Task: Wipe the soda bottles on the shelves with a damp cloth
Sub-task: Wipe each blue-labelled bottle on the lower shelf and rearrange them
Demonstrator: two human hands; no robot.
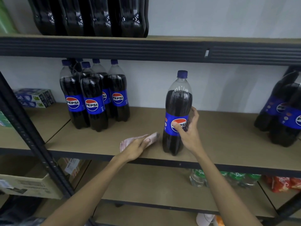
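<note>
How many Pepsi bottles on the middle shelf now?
8 visible: a left cluster of five, one bottle in the right hand, a pair at the right edge; others may be hidden.

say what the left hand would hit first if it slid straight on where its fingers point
Probably the lone Pepsi bottle the right hand holds: the left hand, on the cloth, points at its lower part. Depth is unclear.

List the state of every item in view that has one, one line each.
lone Pepsi bottle: upright, capped, on the middle shelf, held by the right hand.
cloth: bunched, lying under the left hand.
left hand: fingers straight, resting on the cloth.
right hand: fingers curled round the lone Pepsi bottle.
left bottle cluster: upright, capped.
right bottles: standing, caps hidden.
</note>
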